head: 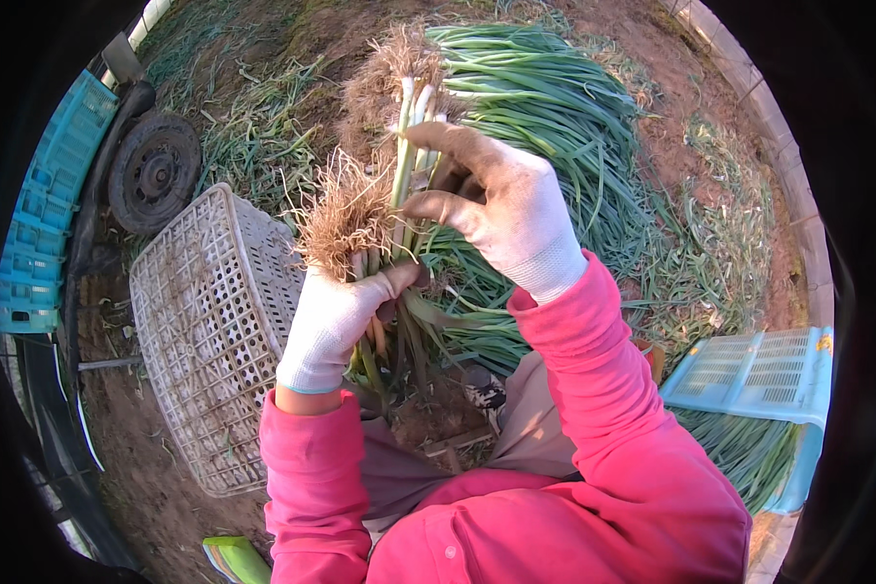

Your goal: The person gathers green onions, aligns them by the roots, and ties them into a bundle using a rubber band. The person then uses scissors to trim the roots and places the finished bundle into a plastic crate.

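My left hand (336,314), in a white glove, grips a bunch of scallions whose tangled brown roots (347,219) stick up above the fist. Several longer scallion stalks (403,171) with pale bases rise beside those roots and run down to the left thumb. My right hand (500,197), in a soil-stained white glove, is at these stalks, with its index finger and thumb spread beside them. Its other fingers are partly hidden, so a grip there cannot be confirmed. Past the hands lies a large pile of scallions (540,102), with their roots to the left and green leaves to the right.
An upturned white plastic crate (204,343) lies on the left. Behind it are a wheel (153,174) and stacked blue crates (44,212). At the right, a light blue crate (752,372) holds scallions. Leaf scraps (263,139) litter the soil. A green packet (237,558) lies at the lower left.
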Demonstrator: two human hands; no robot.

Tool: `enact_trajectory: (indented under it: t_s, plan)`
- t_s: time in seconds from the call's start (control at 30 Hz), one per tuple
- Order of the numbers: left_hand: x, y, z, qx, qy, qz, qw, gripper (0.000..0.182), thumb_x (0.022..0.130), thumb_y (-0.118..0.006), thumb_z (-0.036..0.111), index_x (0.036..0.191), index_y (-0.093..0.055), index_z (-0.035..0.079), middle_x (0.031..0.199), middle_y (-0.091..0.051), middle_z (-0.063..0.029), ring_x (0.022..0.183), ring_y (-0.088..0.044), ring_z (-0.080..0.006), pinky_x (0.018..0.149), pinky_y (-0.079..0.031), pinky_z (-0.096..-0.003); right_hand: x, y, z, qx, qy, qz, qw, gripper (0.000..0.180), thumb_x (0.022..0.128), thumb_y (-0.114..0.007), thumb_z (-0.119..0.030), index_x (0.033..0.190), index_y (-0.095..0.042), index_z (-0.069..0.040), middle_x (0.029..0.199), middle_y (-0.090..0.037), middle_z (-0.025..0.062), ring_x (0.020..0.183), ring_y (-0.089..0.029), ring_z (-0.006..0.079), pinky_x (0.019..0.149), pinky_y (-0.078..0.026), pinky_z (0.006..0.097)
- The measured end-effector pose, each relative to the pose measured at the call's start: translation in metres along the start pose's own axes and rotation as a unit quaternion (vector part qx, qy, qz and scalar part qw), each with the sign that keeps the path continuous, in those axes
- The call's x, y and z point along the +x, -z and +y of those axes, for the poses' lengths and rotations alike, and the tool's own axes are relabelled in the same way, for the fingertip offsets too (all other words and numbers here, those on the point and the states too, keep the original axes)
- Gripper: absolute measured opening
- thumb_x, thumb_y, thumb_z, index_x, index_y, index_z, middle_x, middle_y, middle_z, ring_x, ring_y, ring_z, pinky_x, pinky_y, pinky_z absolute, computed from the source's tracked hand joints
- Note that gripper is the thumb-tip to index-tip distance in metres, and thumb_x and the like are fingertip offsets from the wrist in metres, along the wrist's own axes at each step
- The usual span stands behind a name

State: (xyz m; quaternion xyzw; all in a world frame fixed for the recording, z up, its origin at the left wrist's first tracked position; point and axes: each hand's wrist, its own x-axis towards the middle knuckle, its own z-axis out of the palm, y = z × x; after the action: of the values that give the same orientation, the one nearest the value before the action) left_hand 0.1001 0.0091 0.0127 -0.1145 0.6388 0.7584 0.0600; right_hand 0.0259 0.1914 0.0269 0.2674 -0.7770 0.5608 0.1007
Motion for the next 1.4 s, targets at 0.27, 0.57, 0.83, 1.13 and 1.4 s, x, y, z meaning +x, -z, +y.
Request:
enact_trajectory:
  t_s: [0.27, 0.57, 0.83, 1.13, 1.4]
  plan:
    - [-0.005, 0.013, 0.006, -0.005, 0.019, -0.025, 0.999, 0.042, 0.075, -0.075, 0.0, 0.113, -0.058, 0.004, 0.085, -0.069, -0.0061, 0.065, -0.062, -0.012, 0.052, -0.045, -0.0231, 0.013, 0.098, 0.024, -0.553, -0.133, 0.411, 0.712, 0.072, 0.083, -0.07, -0.014, 0.143, -0.03, -0.01, 0.131, -0.045, 0.0314, 0.098, -0.063, 0.0373, 0.088, -0.051, 0.0405]
    - [-0.013, 0.003, 0.01, 0.055, 0.085, -0.163, 0.981, 0.048, 0.07, -0.071, 0.01, 0.116, -0.058, 0.004, 0.081, -0.065, -0.0058, 0.06, -0.055, -0.0102, 0.045, -0.036, -0.0203, 0.006, 0.036, 0.025, 0.427, -0.118, 0.009, 0.897, 0.054, 0.073, -0.083, -0.014, 0.119, -0.058, 0.001, 0.099, -0.066, 0.0057, 0.084, -0.062, 0.0126, 0.077, -0.051, 0.0268]
    - [-0.005, 0.01, 0.006, -0.03, 0.034, -0.122, 0.991, 0.044, 0.075, -0.073, 0.003, 0.115, -0.057, 0.006, 0.084, -0.068, -0.0055, 0.063, -0.06, -0.0111, 0.047, -0.042, -0.0205, 0.012, 0.072, 0.041, 0.295, -0.239, 0.324, 0.867, 0.077, 0.086, -0.062, -0.058, 0.128, -0.046, 0.004, 0.115, -0.057, 0.0107, 0.111, -0.053, 0.0202, 0.096, -0.045, 0.0356]
    - [-0.001, -0.017, -0.005, -0.01, 0.025, -0.088, 0.996, 0.051, 0.076, -0.073, -0.002, 0.123, -0.053, 0.007, 0.091, -0.067, -0.0028, 0.068, -0.061, -0.0107, 0.051, -0.045, -0.0226, -0.004, -0.036, -0.006, 0.52, -0.093, 0.05, 0.847, 0.042, 0.101, -0.048, -0.035, 0.123, -0.051, 0.0, 0.106, -0.067, 0.0098, 0.099, -0.059, 0.016, 0.089, -0.046, 0.031]
    - [0.012, -0.003, 0.011, -0.058, -0.079, 0.112, 0.989, 0.036, 0.075, -0.076, -0.001, 0.108, -0.061, 0.004, 0.086, -0.064, -0.0021, 0.058, -0.055, -0.0096, 0.048, -0.043, -0.0221, 0.002, -0.011, -0.007, 0.343, -0.212, 0.028, 0.915, 0.036, 0.098, -0.051, -0.035, 0.107, -0.055, -0.001, 0.089, -0.065, 0.0067, 0.07, -0.064, 0.0132, 0.065, -0.053, 0.0271]
